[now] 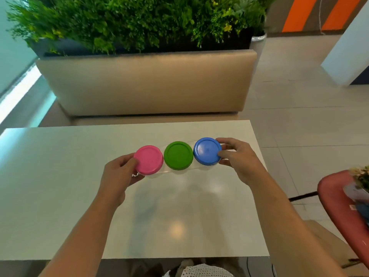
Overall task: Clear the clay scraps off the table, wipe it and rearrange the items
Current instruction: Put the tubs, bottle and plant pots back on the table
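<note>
On the table, one tight row: pink tub at 9 o'clock, green tub centre, blue tub at 3. Your left hand gripped the pink tub, right hand the blue tub.

A beige padded bench fills the upper middle of the frame, dense green foliage rising behind it. Pale floor tiles spread right toward a white pillar and orange wall stripes. A red chair sits lower right, and daylight glares at left.
</note>
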`<state>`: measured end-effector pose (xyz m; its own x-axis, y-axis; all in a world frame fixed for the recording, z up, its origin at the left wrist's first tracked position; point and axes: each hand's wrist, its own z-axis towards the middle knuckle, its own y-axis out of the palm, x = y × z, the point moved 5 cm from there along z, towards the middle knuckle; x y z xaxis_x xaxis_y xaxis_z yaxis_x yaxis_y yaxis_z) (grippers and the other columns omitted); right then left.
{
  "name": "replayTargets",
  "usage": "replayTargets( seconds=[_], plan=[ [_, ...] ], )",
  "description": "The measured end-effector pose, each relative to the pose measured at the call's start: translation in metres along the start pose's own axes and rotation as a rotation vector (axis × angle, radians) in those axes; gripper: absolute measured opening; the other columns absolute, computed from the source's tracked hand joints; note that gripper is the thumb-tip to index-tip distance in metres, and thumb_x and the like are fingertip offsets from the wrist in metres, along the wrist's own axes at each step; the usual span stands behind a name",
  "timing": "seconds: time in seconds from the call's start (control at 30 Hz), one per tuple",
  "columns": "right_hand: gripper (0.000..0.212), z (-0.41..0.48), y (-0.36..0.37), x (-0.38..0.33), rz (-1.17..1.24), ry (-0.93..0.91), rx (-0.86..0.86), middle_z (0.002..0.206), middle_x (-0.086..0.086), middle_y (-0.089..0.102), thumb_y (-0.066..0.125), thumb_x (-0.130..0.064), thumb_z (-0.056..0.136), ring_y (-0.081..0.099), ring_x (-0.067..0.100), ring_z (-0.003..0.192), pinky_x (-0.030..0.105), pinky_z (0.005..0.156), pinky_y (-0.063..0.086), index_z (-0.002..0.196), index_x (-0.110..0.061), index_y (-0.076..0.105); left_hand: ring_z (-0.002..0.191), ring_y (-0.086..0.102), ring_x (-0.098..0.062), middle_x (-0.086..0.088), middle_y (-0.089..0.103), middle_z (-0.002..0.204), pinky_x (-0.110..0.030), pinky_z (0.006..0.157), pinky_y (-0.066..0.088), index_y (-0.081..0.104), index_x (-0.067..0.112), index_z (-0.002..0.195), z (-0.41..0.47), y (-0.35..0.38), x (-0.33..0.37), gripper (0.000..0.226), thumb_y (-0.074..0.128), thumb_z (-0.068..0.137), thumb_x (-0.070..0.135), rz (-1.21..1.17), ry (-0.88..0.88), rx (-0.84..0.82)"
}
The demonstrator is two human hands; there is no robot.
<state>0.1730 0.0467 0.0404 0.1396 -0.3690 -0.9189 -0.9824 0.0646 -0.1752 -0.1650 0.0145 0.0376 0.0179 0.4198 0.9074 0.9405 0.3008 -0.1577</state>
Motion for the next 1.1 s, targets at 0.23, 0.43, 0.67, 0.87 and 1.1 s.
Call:
replayTargets(
  seconds=[0.23, 0.43, 0.67, 0.87, 1.1],
  plan=[
    [0.033, -0.007, 0.124, -0.01, 0.037, 0.016, 0.012, 0.112, 0.008, 0.069, 0.066, 0.001, 0.093, 0.068, 0.025, 0.103, 0.036, 0.083, 0.061, 0.118, -0.02, 0.072, 0.1, 0.072, -0.029, -0.011, 0.072, 0.112, -0.042, 0.08, 0.063, 0.071, 0.012, 0.117, 0.048, -0.116, -0.003, 0.022, 0.06, 0.099, 0.005, 0.005, -0.012, -0.024],
    [0.03, -0.021, 0.212, -0.012, 0.088, 0.033, 0.006, 0.11, 0.009, 0.071, 0.063, 0.002, 0.095, 0.068, 0.027, 0.103, 0.036, 0.081, 0.06, 0.118, -0.016, 0.072, 0.099, 0.072, -0.028, -0.012, 0.071, 0.114, -0.044, 0.083, 0.063, 0.069, 0.012, 0.126, 0.065, -0.202, -0.001, 0.028, 0.059, 0.101, 0.007, 0.043, -0.011, -0.021],
    [0.027, -0.022, 0.261, -0.017, 0.038, 0.057, -0.02, 0.107, 0.004, 0.071, 0.058, -0.001, 0.099, 0.068, 0.021, 0.101, 0.035, 0.079, 0.061, 0.116, -0.018, 0.071, 0.094, 0.069, -0.026, -0.02, 0.063, 0.116, -0.041, 0.082, 0.063, 0.064, 0.029, 0.135, 0.06, -0.248, -0.008, 0.046, 0.075, 0.092, 0.018, 0.153, 0.019, -0.058],
    [0.025, -0.014, 0.293, -0.036, -0.001, 0.023, -0.125, 0.111, 0.002, 0.071, 0.058, -0.003, 0.1, 0.066, 0.021, 0.105, 0.037, 0.084, 0.061, 0.118, -0.016, 0.071, 0.107, 0.061, -0.022, 0.003, 0.047, 0.129, -0.041, 0.089, 0.059, 0.045, 0.058, 0.142, 0.038, -0.27, -0.018, 0.095, 0.095, 0.061, 0.055, 0.43, 0.061, -0.054],
    [0.031, -0.009, 0.345, -0.05, -0.059, -0.005, -0.268, 0.113, 0.003, 0.069, 0.064, -0.003, 0.095, 0.067, 0.023, 0.101, 0.037, 0.079, 0.063, 0.122, -0.018, 0.069, 0.11, 0.046, -0.017, 0.004, 0.036, 0.129, -0.033, 0.093, 0.044, 0.034, 0.049, 0.151, 0.019, -0.297, -0.036, 0.11, 0.097, 0.061, 0.044, 0.615, 0.075, 0.068]
  ],
)
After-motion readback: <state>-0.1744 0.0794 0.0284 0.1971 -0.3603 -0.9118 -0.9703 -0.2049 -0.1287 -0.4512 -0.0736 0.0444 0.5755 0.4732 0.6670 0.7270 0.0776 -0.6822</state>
